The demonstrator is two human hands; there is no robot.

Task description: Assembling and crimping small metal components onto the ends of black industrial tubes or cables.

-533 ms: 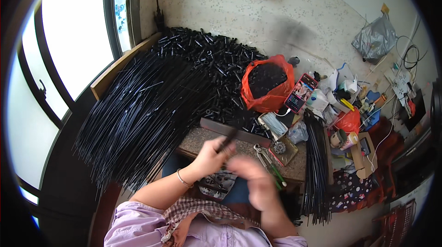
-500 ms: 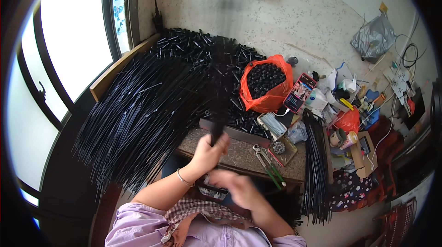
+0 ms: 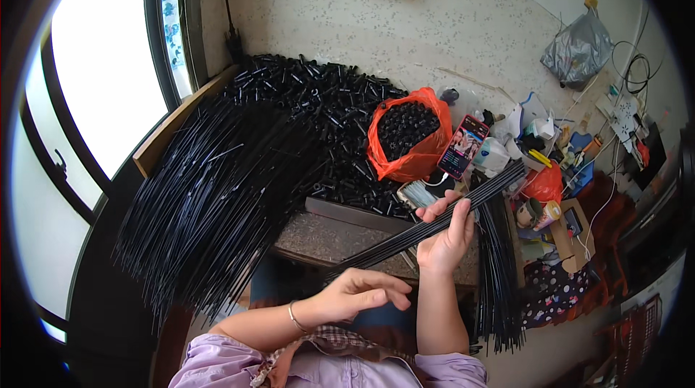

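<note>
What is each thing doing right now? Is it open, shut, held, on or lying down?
Right hand: shut on the rod bundle.
Left hand: open, fingers loosely curled, touching the bundle's lower end.
Rod bundle: held slanted, above the stone slab.
Orange bag: open, full of small black pieces.
Phone: screen lit, propped up.
Rod pile: lying fanned out, untouched.
Grey bag: closed, hanging on the wall.

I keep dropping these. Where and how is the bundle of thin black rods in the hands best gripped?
Grip the bundle of thin black rods near its middle, as the right hand does, with fingers wrapped around from below. It is long, slim and tilted, so a mid-length wrap probably balances it. The left hand can steady the lower end.
</note>
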